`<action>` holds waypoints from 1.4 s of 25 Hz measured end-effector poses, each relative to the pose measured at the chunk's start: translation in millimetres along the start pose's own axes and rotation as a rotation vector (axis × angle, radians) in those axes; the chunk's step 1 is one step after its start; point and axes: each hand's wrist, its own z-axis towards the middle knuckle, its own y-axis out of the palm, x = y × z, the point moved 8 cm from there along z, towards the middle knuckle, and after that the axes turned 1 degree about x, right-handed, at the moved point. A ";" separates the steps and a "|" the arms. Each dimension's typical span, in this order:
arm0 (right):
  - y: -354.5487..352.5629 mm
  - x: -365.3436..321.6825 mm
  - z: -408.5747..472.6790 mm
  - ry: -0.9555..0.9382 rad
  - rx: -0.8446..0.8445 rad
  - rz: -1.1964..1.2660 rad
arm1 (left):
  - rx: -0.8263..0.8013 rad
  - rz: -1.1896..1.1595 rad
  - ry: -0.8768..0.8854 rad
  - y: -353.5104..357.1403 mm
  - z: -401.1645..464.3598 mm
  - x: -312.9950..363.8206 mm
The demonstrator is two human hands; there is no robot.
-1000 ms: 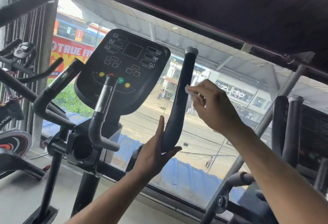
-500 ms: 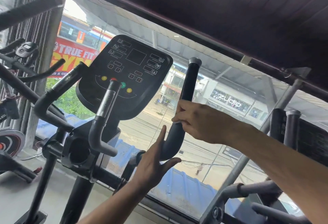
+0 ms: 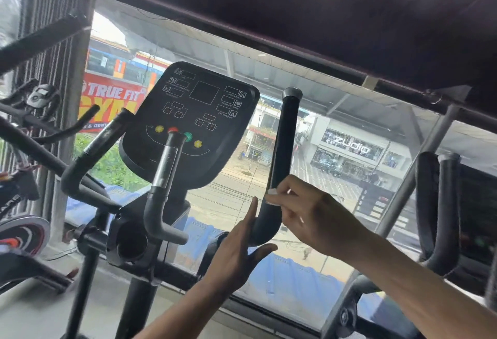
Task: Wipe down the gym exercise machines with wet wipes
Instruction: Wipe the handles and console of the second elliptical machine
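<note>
The right hand (image 3: pixel 309 215) pinches a small white wet wipe (image 3: pixel 272 196) between curled fingers and presses it on the lower bend of the elliptical's right handlebar (image 3: pixel 282 155) – the upright black bar with a grey cap. The left hand (image 3: pixel 236 252) lies flat, fingers straight, against the bottom curve of the same bar, thumb spread beneath it. Left of the bar sits the black console (image 3: pixel 193 121) with yellow, red and green buttons – an exercise bike (image 3: pixel 24 204) stands at the far left

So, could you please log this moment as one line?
right hand: pinches wipe on handlebar | left hand: open, steadying bend
</note>
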 end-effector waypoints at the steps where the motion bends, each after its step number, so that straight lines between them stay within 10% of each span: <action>1: -3.6 4.3 -6.0 0.032 0.046 0.028 | -0.044 0.036 0.014 -2.9 1.1 -0.7; 7: -4.8 8.6 -31.4 0.314 0.542 0.036 | -0.150 0.513 0.219 -58.5 6.7 -14.4; 13: 3.9 6.2 -25.7 0.413 0.571 -0.006 | 0.057 1.024 0.202 -153.5 58.2 -59.0; 35: -10.9 13.7 -37.6 0.461 0.604 0.220 | 0.180 0.874 0.077 -171.1 76.2 -66.2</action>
